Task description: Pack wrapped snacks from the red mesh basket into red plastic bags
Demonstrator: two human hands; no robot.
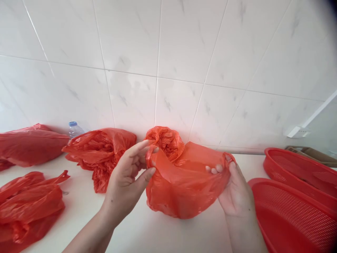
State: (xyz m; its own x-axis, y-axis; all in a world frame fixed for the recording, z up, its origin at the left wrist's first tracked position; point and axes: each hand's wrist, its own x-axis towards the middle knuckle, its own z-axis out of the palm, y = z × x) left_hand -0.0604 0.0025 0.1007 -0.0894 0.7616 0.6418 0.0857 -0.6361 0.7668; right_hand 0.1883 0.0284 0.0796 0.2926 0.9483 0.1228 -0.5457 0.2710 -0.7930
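Right up close, the person's two bare arms reach in, and it's the left hand and right hand at work on a thin, see-through red plastic bag. There it is, stretched between them over the table's middle, and I can't tell if its bottom touches down! The left grip is loose, thumb and forefinger well apart, a loop of the bag's edge around the fingers. The right grip is narrower, a bunched corner caught near the thumb, fingertips showing against the plastic.

Behind it all, a white, grey-veined tiled wall fills the view; below that, a smooth white table. Over on the right, a big red plastic mesh basket sits just in front of a second red oval plastic basket, with a flat brown box beyond.

Now the left side: a crumpled red plastic bag in front, a smooth, bulging red bag behind, and a wrinkled, open-mouthed red bag nearer the hands. Behind the held bag, a round, scrunched red bundle. Smaller still, a clear plastic bottle with a blue cap by the wall.
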